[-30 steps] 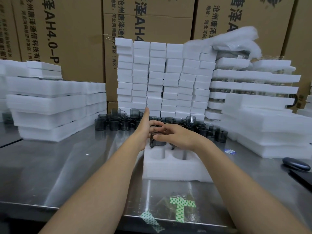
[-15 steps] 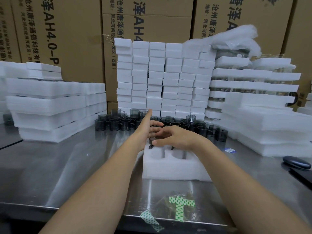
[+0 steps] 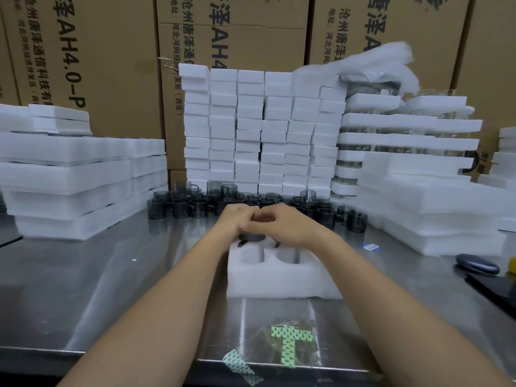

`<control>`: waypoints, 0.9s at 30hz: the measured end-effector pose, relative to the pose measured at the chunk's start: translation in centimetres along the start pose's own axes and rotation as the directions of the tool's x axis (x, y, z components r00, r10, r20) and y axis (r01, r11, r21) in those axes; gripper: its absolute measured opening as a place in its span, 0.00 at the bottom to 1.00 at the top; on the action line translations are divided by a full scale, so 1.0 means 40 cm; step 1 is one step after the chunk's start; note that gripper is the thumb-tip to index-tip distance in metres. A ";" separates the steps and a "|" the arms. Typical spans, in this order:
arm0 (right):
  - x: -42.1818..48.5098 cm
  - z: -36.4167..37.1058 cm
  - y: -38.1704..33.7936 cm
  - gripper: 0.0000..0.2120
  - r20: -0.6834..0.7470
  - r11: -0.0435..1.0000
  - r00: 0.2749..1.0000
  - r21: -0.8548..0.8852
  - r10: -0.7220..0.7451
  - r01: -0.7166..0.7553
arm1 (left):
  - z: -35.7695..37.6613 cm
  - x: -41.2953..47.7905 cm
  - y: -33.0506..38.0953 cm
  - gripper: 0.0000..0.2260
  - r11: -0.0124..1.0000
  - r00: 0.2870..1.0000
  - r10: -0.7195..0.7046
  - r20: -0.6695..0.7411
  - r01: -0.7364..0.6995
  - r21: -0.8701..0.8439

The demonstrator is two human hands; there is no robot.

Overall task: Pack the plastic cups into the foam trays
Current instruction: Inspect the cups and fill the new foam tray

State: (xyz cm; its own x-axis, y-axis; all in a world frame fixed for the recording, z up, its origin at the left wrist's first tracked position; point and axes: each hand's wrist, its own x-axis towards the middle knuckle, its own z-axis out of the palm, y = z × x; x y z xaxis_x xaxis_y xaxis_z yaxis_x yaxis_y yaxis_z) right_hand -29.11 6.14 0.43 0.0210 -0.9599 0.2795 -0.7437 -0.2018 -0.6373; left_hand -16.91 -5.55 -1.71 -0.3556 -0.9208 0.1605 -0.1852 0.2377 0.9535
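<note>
A white foam tray (image 3: 282, 277) lies on the steel table in front of me, with two empty round pockets showing at its near side. Both hands meet over its far side. My left hand (image 3: 237, 219) and my right hand (image 3: 284, 224) press together on a dark smoky plastic cup (image 3: 251, 237) that sits low in a far pocket, mostly hidden by my fingers. Several more dark cups (image 3: 192, 208) stand in a cluster behind the tray.
Stacks of white foam trays (image 3: 69, 174) rise at the left, a wall of foam blocks (image 3: 262, 129) at the back, and more stacks (image 3: 418, 191) at the right. A dark oval case (image 3: 476, 263) lies at the right. Green patterned tape (image 3: 290, 342) marks the near edge.
My left thumb was raised and its fingers apart; both hands have now closed down together over the cup, which sits lower in the tray.
</note>
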 end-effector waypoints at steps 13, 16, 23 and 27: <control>0.019 -0.007 0.017 0.16 0.042 0.991 0.995 -0.100 0.091 -0.086 | -0.007 -0.002 -0.023 0.14 0.994 1.000 -0.006 0.027 0.009 -0.109; 0.019 -0.011 0.007 0.14 0.071 0.988 0.990 -0.105 0.121 -0.113 | -0.007 0.003 -0.031 0.13 0.992 1.000 -0.013 0.020 0.015 -0.125; -0.020 -0.001 0.018 0.12 -0.060 0.989 0.998 -0.146 -0.008 -0.001 | -0.032 0.030 -0.073 0.10 0.997 0.998 -0.040 -0.051 0.036 -0.070; -0.012 -0.046 0.034 0.12 -0.314 0.989 0.950 -0.141 -0.003 -0.043 | -0.030 0.044 -0.083 0.11 0.999 0.995 0.043 -0.087 -0.040 0.029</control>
State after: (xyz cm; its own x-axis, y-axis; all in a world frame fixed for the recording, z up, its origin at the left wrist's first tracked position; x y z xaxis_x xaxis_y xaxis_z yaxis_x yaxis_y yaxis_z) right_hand -31.36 6.67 0.74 -0.1870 -0.8499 0.4927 -0.8305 -0.1311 -0.5413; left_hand -15.81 -8.32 -4.27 -0.2825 -0.9331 0.2227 -0.1975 0.2837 0.9383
